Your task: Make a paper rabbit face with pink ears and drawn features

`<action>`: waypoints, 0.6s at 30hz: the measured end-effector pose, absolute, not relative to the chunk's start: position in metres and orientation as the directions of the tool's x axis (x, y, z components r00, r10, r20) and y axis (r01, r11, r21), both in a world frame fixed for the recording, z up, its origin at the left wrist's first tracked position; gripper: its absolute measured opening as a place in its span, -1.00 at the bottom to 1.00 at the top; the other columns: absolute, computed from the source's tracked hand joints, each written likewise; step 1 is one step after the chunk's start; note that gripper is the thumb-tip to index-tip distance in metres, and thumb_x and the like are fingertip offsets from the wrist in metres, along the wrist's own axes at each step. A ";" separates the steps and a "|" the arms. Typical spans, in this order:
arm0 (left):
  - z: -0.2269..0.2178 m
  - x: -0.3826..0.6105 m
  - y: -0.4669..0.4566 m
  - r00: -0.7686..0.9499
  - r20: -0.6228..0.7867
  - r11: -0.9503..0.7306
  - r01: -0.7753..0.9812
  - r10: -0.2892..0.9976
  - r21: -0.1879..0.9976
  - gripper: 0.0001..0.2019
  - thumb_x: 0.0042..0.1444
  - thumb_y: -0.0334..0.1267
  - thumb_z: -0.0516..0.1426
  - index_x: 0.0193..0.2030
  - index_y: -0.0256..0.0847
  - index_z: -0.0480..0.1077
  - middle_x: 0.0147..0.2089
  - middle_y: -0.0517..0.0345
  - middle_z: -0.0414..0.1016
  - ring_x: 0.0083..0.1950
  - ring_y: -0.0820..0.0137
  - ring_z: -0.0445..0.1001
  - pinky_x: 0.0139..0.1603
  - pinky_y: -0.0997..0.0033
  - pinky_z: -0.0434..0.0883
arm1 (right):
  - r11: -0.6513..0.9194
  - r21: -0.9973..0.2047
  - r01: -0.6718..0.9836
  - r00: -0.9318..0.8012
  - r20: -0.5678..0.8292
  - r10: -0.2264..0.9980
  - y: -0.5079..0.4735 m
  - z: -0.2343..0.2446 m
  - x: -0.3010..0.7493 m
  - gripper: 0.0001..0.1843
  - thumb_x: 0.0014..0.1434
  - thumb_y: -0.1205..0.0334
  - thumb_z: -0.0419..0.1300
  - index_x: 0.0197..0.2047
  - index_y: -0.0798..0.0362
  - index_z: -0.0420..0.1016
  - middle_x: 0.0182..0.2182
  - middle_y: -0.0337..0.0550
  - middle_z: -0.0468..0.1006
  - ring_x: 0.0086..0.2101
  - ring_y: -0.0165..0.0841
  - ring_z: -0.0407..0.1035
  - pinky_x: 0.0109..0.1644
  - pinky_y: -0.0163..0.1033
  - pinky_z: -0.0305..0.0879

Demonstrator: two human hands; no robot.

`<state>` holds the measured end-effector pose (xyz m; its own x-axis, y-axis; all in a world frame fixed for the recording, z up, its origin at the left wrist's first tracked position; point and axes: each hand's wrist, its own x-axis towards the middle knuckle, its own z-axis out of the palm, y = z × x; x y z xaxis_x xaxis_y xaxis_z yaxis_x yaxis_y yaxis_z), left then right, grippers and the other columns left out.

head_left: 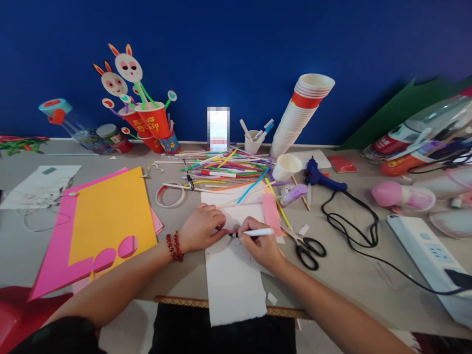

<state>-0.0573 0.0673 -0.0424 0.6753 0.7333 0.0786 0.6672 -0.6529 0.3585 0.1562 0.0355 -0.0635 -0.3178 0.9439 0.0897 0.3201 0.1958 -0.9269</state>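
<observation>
My right hand (260,248) grips a white marker (260,232), its dark tip pointing left toward my left hand. My left hand (204,228) wears a red bead bracelet and rests on a white sheet of paper (234,290). Its thumb and forefinger come together right by the marker tip; whatever small thing they pinch or press is too small to make out. The sheet has a torn lower edge and hangs over the table's front. A pink paper strip (272,214) and black-handled scissors (308,248) lie to the right of the sheet.
Behind the sheet spreads a pile of coloured sticks (221,167). A tall paper cup stack (297,118) leans behind a single cup (286,167). A blue glue gun (322,177) trails its cord to a power strip (429,255). Yellow card (110,216) and rabbit-decorated red cups (153,120) are left.
</observation>
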 end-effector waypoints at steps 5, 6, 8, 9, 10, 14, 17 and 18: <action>-0.042 -0.057 0.067 0.673 0.079 -0.651 0.668 0.735 0.360 -0.76 0.25 -0.10 0.10 -0.37 -0.18 0.31 -0.37 0.14 0.46 -0.23 0.29 0.37 -0.21 0.26 0.15 | 0.178 -0.940 0.293 -0.284 0.092 0.954 0.035 -0.065 0.157 -0.87 0.14 0.34 0.09 -0.45 0.02 0.32 -0.56 -0.33 0.32 -0.58 -0.46 0.12 -0.52 -0.35 0.02; -0.042 -0.057 0.067 0.674 0.079 -0.652 0.669 0.735 0.359 -0.76 0.25 -0.10 0.10 -0.37 -0.18 0.31 -0.37 0.14 0.45 -0.24 0.29 0.37 -0.21 0.26 0.15 | 0.175 -0.941 0.290 -0.285 0.089 0.954 0.035 -0.065 0.157 -0.87 0.15 0.33 0.09 -0.44 0.02 0.32 -0.56 -0.33 0.32 -0.58 -0.46 0.12 -0.52 -0.35 0.02; -0.042 -0.057 0.067 0.674 0.079 -0.652 0.669 0.734 0.356 -0.76 0.25 -0.10 0.11 -0.37 -0.18 0.30 -0.37 0.15 0.45 -0.24 0.29 0.36 -0.21 0.26 0.15 | 0.177 -0.938 0.297 -0.297 0.086 0.951 0.035 -0.066 0.157 -0.87 0.15 0.34 0.09 -0.44 0.02 0.32 -0.56 -0.33 0.31 -0.58 -0.46 0.12 -0.52 -0.35 0.01; -0.042 -0.057 0.067 0.675 0.077 -0.652 0.669 0.734 0.356 -0.76 0.25 -0.10 0.10 -0.37 -0.18 0.30 -0.37 0.15 0.45 -0.24 0.29 0.36 -0.21 0.26 0.15 | 0.180 -0.936 0.303 -0.302 0.085 0.950 0.035 -0.066 0.157 -0.87 0.15 0.34 0.09 -0.44 0.02 0.32 -0.56 -0.33 0.31 -0.58 -0.46 0.12 -0.52 -0.35 0.01; -0.042 -0.057 0.067 0.675 0.076 -0.652 0.669 0.734 0.357 -0.76 0.25 -0.10 0.10 -0.37 -0.18 0.30 -0.37 0.15 0.45 -0.24 0.29 0.36 -0.21 0.26 0.15 | 0.182 -0.934 0.308 -0.302 0.086 0.949 0.035 -0.066 0.157 -0.87 0.15 0.34 0.09 -0.44 0.02 0.32 -0.56 -0.33 0.32 -0.58 -0.46 0.13 -0.52 -0.35 0.02; -0.042 -0.057 0.067 0.672 0.074 -0.649 0.671 0.736 0.359 -0.77 0.26 -0.11 0.09 -0.37 -0.18 0.31 -0.37 0.13 0.45 -0.23 0.28 0.36 -0.20 0.25 0.15 | 0.185 -0.933 0.308 -0.287 0.094 0.953 0.035 -0.066 0.156 -0.87 0.15 0.34 0.08 -0.44 0.01 0.32 -0.55 -0.32 0.33 -0.58 -0.46 0.14 -0.51 -0.34 0.03; -0.042 -0.057 0.067 0.671 0.072 -0.647 0.672 0.738 0.360 -0.77 0.25 -0.11 0.10 -0.37 -0.18 0.31 -0.37 0.13 0.45 -0.23 0.28 0.36 -0.20 0.25 0.15 | 0.189 -0.928 0.320 -0.288 0.095 0.953 0.035 -0.066 0.156 -0.87 0.14 0.34 0.09 -0.44 0.01 0.32 -0.55 -0.32 0.33 -0.58 -0.46 0.14 -0.52 -0.34 0.02; -0.042 -0.057 0.067 0.672 0.070 -0.647 0.672 0.737 0.360 -0.76 0.25 -0.11 0.10 -0.37 -0.18 0.30 -0.37 0.13 0.45 -0.24 0.28 0.36 -0.21 0.25 0.15 | 0.187 -0.927 0.324 -0.289 0.092 0.953 0.035 -0.067 0.156 -0.87 0.14 0.34 0.09 -0.44 0.01 0.32 -0.56 -0.33 0.33 -0.58 -0.46 0.13 -0.52 -0.34 0.02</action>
